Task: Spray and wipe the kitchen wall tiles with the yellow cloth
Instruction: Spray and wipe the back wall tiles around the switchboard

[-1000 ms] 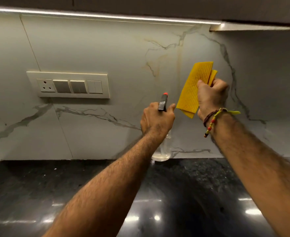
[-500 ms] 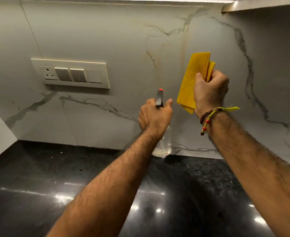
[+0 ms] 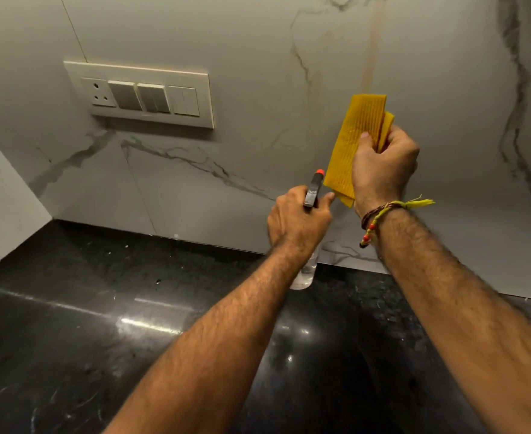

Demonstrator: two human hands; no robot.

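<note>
Head view: the wall tiles [image 3: 257, 42] are glossy grey-white marble with dark veins and one faint brownish vertical streak above the cloth. A cream rectangular switch plate [image 3: 138, 93] carries one socket and three rockers. The countertop [image 3: 70, 339] is polished black speckled stone with light glints. The left hand [image 3: 298, 222] is clenched round a clear plastic spray bottle [image 3: 304, 274], whose dark trigger head with red tip points at the wall. The right hand [image 3: 381, 164] grasps the yellow cloth [image 3: 351, 142], folded, ribbed and rectangular, held upright just in front of the tiles. A beaded thread bracelet [image 3: 380, 219] circles that wrist. Against 0.5 s ago: both grips are unchanged, the cabinet underside and light strip have left the frame, and more countertop shows.
</note>
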